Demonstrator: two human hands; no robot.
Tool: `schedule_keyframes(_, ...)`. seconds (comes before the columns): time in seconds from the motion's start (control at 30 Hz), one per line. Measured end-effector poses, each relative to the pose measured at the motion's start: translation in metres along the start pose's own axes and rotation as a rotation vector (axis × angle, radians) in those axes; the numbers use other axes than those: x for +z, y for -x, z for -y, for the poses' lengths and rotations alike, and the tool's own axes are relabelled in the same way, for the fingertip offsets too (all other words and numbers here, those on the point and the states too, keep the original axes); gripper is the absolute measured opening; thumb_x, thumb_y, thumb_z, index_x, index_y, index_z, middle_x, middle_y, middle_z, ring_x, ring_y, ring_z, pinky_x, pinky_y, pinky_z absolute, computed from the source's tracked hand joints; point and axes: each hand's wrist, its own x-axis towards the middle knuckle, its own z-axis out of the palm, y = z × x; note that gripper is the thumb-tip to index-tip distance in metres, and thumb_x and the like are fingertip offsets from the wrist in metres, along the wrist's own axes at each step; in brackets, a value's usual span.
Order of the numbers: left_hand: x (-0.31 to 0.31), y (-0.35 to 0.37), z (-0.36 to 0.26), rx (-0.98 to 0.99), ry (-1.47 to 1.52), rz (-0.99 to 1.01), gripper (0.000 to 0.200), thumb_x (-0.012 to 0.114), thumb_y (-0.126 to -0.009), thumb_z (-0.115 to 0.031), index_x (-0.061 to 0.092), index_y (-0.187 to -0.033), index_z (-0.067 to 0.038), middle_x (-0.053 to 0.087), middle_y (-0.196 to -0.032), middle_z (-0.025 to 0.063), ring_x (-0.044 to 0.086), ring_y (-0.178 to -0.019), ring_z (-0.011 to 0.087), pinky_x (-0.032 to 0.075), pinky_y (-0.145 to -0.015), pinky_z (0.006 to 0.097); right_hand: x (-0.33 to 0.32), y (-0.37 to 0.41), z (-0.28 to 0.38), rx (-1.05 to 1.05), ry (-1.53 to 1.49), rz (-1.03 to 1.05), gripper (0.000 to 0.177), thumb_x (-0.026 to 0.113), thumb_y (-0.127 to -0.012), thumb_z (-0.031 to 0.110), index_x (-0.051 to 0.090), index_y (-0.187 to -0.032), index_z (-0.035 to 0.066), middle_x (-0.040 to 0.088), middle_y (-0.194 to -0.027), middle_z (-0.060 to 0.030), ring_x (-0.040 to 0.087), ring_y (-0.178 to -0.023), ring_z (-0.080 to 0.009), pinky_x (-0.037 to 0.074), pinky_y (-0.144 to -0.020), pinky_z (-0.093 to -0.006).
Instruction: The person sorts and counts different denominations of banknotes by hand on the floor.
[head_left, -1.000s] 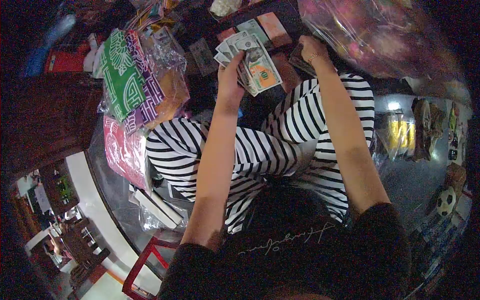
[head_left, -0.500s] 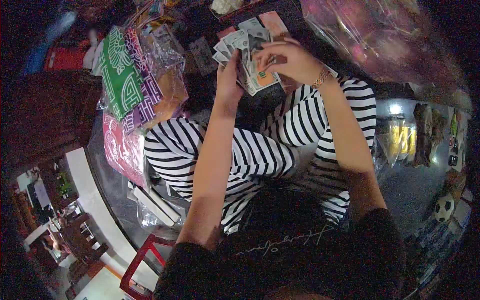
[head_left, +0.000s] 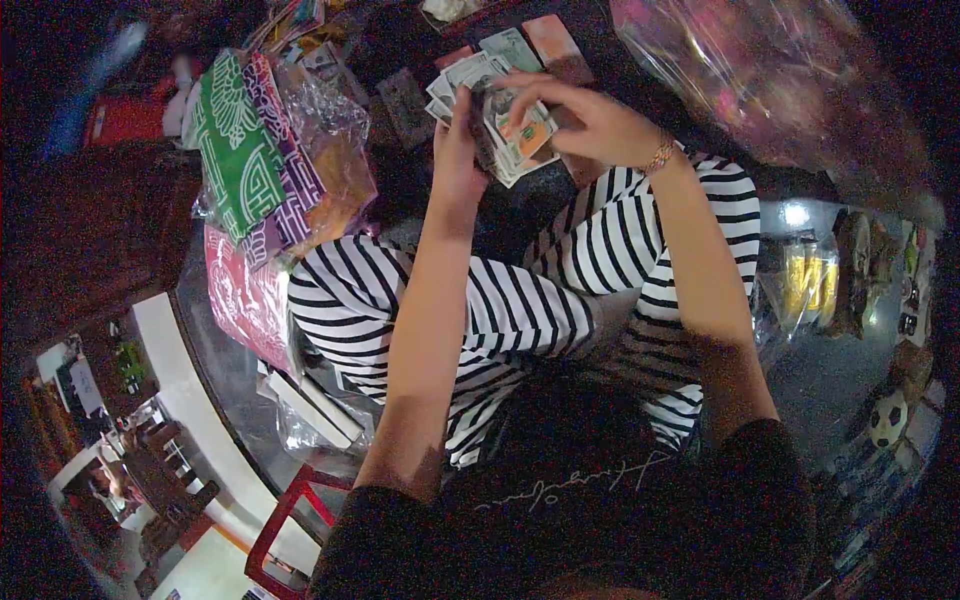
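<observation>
Toward the top of the head view, my left hand (head_left: 460, 150) is closed around a loose fan of paper banknotes (head_left: 515, 150), its thumb lying along their left side. Over the same notes bends my right hand (head_left: 590, 125), a beaded bracelet (head_left: 660, 152) at its wrist. Its fingers are curved and apart, with the fingertips at the face of the top note. Just beyond lie a reddish-orange note (head_left: 557, 50), a pale green note (head_left: 508, 48) and a grey note (head_left: 403, 108) on the dark floor.
Crossed legs in striped trousers (head_left: 520, 300) sit below the hands. Green patterned packaging (head_left: 238, 150) and a pink packet (head_left: 243, 295) are piled on the left. A large clear plastic wrapping (head_left: 770, 90) fills the upper right. Yellow packets (head_left: 810, 275) and a football (head_left: 887, 415) lie at right.
My right hand has shifted slightly right, and its fingers have moved over the notes, uncovering more of the top note. The left hand keeps its hold nearly in place.
</observation>
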Motion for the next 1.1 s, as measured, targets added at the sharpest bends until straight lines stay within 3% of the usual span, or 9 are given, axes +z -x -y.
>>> schedule_keyframes(0.03, 0.002, 0.002, -0.001, -0.005, -0.048, -0.025, 0.041, 0.036, -0.095, -0.035, 0.044, -0.119, -0.002, 0.056, -0.109, 0.0118, 0.058, -0.099, 0.0214, 0.050, -0.081, 0.0361, 0.001, -0.001, -0.002, -0.001, 0.001, 0.005, 0.024, 0.049, -0.076, 0.003, 0.055, -0.099, 0.006, 0.040, -0.133, -0.0091, 0.027, -0.130, -0.0240, 0.023, -0.107, -0.0346)
schedule_keyframes(0.1, 0.001, -0.002, 0.001, 0.000, 0.019, -0.050, 0.041, 0.037, -0.094, -0.035, 0.044, -0.118, -0.002, 0.056, -0.109, 0.0121, 0.058, -0.098, 0.0217, 0.051, -0.080, 0.0358, 0.003, -0.004, -0.014, 0.081, -0.576, -0.236, 0.030, 0.044, -0.079, 0.005, 0.052, -0.108, 0.002, 0.042, -0.130, -0.0096, 0.034, -0.125, -0.0208, 0.025, -0.105, -0.0312)
schedule_keyframes(0.2, 0.001, -0.001, 0.002, 0.017, 0.144, -0.019, 0.039, 0.041, -0.093, -0.034, 0.046, -0.117, -0.002, 0.057, -0.107, 0.0124, 0.059, -0.096, 0.0221, 0.052, -0.078, 0.0355, 0.003, -0.009, -0.039, 0.009, -0.888, -0.412, 0.028, 0.047, -0.085, 0.015, 0.055, -0.108, 0.002, 0.045, -0.127, -0.0086, 0.040, -0.118, -0.0156, 0.032, -0.099, -0.0268)
schedule_keyframes(0.23, 0.002, -0.001, 0.001, 0.030, 0.204, 0.034, 0.038, 0.043, -0.093, -0.033, 0.046, -0.116, -0.003, 0.057, -0.107, 0.0124, 0.060, -0.095, 0.0221, 0.052, -0.077, 0.0355, 0.004, -0.008, -0.038, 0.007, -0.885, -0.410, 0.028, 0.047, -0.085, 0.015, 0.055, -0.108, 0.002, 0.045, -0.127, -0.0086, 0.040, -0.118, -0.0156, 0.032, -0.099, -0.0268)
schedule_keyframes(0.3, 0.004, 0.000, 0.000, 0.044, 0.105, -0.011, 0.037, 0.044, -0.093, -0.031, 0.046, -0.116, -0.003, 0.058, -0.107, 0.0120, 0.060, -0.095, 0.0219, 0.052, -0.077, 0.0355, 0.010, -0.005, -0.034, 0.288, -0.364, -0.532, 0.031, 0.055, -0.085, 0.024, 0.057, -0.106, 0.002, 0.052, -0.116, -0.0086, 0.047, -0.108, -0.0123, 0.037, -0.091, -0.0238)
schedule_keyframes(0.4, 0.006, 0.003, 0.001, 0.055, -0.006, -0.042, 0.036, 0.044, -0.093, -0.030, 0.046, -0.116, -0.003, 0.057, -0.107, 0.0114, 0.059, -0.096, 0.0211, 0.051, -0.078, 0.0356, 0.022, -0.010, -0.039, 0.543, -0.409, -0.565, 0.037, 0.064, -0.079, 0.028, 0.059, -0.104, 0.001, 0.058, -0.103, -0.0073, 0.052, -0.098, -0.0118, 0.041, -0.084, -0.0238)
schedule_keyframes(0.5, 0.006, 0.004, 0.000, 0.052, -0.010, -0.024, 0.036, 0.042, -0.093, -0.030, 0.045, -0.117, -0.003, 0.057, -0.107, 0.0109, 0.058, -0.096, 0.0205, 0.051, -0.079, 0.0357, 0.021, -0.009, -0.040, 0.571, -0.057, -0.481, 0.042, 0.069, -0.075, 0.027, 0.058, -0.104, -0.001, 0.060, -0.095, -0.0060, 0.055, -0.090, -0.0118, 0.043, -0.080, -0.0245)
schedule_keyframes(1.0, 0.008, 0.004, 0.001, 0.011, 0.011, 0.085, 0.055, 0.021, -0.094, -0.048, 0.039, -0.126, -0.008, 0.049, -0.122, 0.0090, 0.051, -0.109, 0.0216, 0.042, -0.093, 0.0362, 0.017, -0.009, -0.059, 0.441, -0.190, -0.670, 0.036, 0.067, -0.077, 0.018, 0.055, -0.107, 0.002, 0.060, -0.102, -0.0083, 0.056, -0.094, -0.0155, 0.044, -0.081, -0.0257)
schedule_keyframes(1.1, 0.013, 0.003, -0.001, -0.044, 0.017, 0.116, 0.058, 0.020, -0.092, -0.051, 0.039, -0.126, -0.008, 0.050, -0.120, 0.0083, 0.051, -0.109, 0.0210, 0.041, -0.093, 0.0355, 0.025, -0.010, -0.049, 0.392, -0.013, -0.665, 0.037, 0.065, -0.078, 0.014, 0.053, -0.112, 0.004, 0.058, -0.108, -0.0084, 0.053, -0.101, -0.0172, 0.042, -0.086, -0.0275)
